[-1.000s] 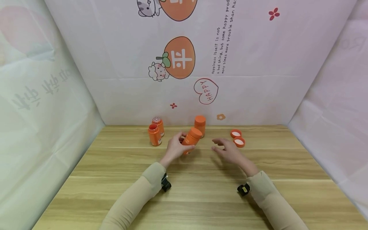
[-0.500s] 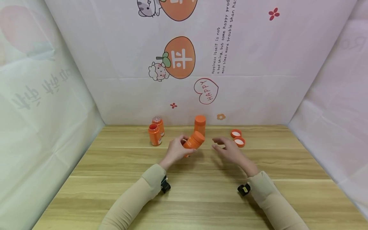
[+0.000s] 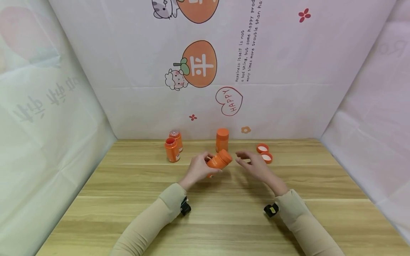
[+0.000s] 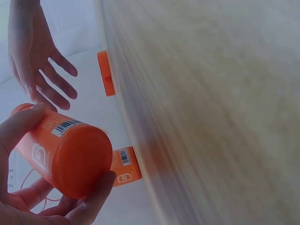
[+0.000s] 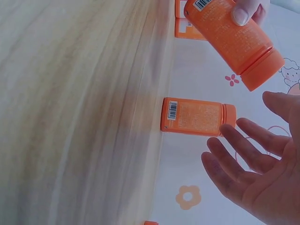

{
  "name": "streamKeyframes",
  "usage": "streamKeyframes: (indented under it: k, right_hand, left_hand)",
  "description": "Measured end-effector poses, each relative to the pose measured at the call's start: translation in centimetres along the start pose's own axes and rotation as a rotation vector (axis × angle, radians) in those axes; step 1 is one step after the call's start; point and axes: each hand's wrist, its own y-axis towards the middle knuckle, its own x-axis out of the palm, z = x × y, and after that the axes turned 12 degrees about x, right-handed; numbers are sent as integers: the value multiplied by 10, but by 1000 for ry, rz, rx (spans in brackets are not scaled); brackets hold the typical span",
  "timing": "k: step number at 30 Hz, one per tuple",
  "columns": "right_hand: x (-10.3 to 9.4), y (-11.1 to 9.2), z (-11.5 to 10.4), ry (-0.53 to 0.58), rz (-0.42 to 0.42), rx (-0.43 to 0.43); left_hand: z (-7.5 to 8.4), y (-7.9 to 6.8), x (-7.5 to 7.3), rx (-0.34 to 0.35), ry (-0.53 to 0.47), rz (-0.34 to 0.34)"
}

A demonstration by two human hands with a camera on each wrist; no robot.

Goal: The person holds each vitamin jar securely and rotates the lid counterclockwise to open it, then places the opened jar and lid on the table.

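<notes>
- The left hand (image 3: 198,168) grips a bottle (image 3: 217,162), thumb on one side and fingers on the other.
- This held bottle is off the desk (image 3: 224,224), above its middle, nearer the far edge than the near one. It is tilted, with its cap (image 3: 225,156) on and pointing up toward the right hand (image 3: 256,168).
- The right hand holds nothing. Its fingers are spread and loosely bent, the thumb apart from them, and the tips lie near the held cap without touching it.
- A standing bottle (image 3: 222,140), capped and upright, is by the desk's far edge, beyond the held one.
- Further left along that edge, toward the far left corner, two uncapped bottles stand upright close together. The front bottle (image 3: 173,152) shows an open mouth; the rear bottle (image 3: 180,142) has a pale, speckled top.
- Right of the middle, near the far edge, two loose lids lie with their white insides up: a far lid (image 3: 262,147) and a near lid (image 3: 267,157). The near one is just beside the right hand in the head view.
- A printed wall (image 3: 282,89) rises behind the far edge.
</notes>
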Motion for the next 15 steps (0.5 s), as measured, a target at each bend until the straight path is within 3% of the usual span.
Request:
streamKeyframes:
  k: [15]
  right_hand:
    - [3,-1,-11,6,18,-38]
  left_hand:
    - [4,-1,3,34,32,-26]
